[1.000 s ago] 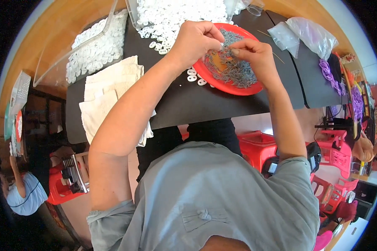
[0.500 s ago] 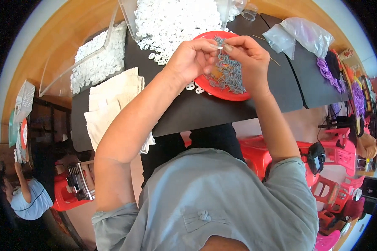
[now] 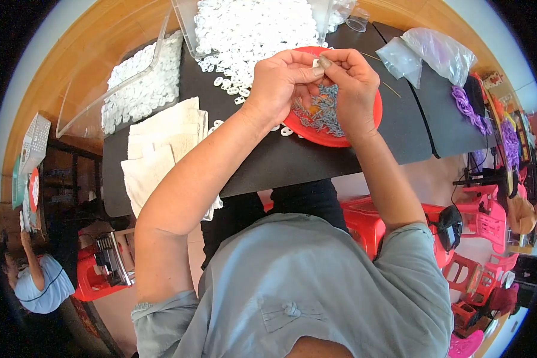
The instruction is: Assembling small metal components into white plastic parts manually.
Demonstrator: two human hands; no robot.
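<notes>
Both hands are seen raised together in the upper middle of the frame, above a red dish (image 3: 364,128) that rests on a black desk (image 3: 280,161). The left hand (image 3: 278,83) is curled, its grip narrowed to a pinch of thumb and forefinger at a small white ring (image 3: 315,62). The right hand (image 3: 353,83) meets it from the right, its fingertips (image 3: 324,61) closed on the same ring, so that the ring is held between the two hands, just above the dish's upper rim. Whether anything else is pinched with it cannot be told.

The dish is filled with small grey and orange pieces (image 3: 325,110), partly hidden by the hands. A heap of white rings (image 3: 256,27) is spread over the desk at the top of the frame, and a few loose rings (image 3: 230,86) lie just left of the left wrist. A clear tray (image 3: 140,86) of more white rings is set at the upper left, with folded cream cloths (image 3: 161,143) below it on the desk's left end. Clear plastic bags (image 3: 429,53) lie at the upper right, and purple pieces (image 3: 465,101) farther right. Red plastic stools (image 3: 376,227) are seen under the desk. Another person (image 3: 39,280) appears at the lower left edge.
</notes>
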